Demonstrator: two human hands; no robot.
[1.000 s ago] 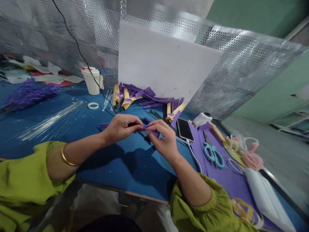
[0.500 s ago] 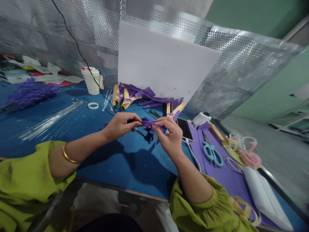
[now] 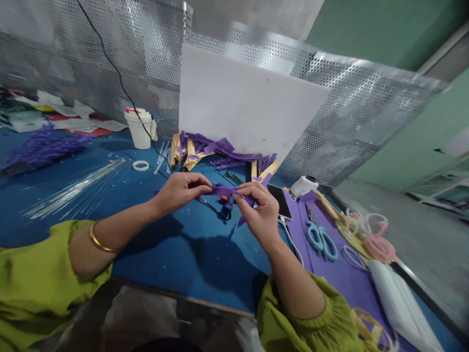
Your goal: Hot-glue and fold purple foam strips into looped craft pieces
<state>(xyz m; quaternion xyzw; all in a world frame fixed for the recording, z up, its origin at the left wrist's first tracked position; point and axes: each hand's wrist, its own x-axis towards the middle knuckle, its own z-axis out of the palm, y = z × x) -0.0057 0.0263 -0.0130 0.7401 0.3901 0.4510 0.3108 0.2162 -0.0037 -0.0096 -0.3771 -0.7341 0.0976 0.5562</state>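
Since a second ago the hands have drawn apart, so the thin purple foam strip (image 3: pixel 224 190) that was bunched between them now stretches flat and nearly level above the blue felt-like table top (image 3: pixel 176 249), near the middle of the scene. The left hand (image 3: pixel 181 189) pinches the strip's left end with fingers curled closed on it; the right hand (image 3: pixel 259 213) grips the right end between thumb and fingertips, a loose tail hanging below. Just under the strip lies a small blue glue gun (image 3: pixel 226 207). To the right sit a dark glossy phone (image 3: pixel 280 201) and teal plastic-handled scissors (image 3: pixel 321 239) on a purple foam sheet (image 3: pixel 340 274). Farther off, cut purple and tan strips (image 3: pixel 220 151) are heaped against a smooth white board (image 3: pixel 245 105).
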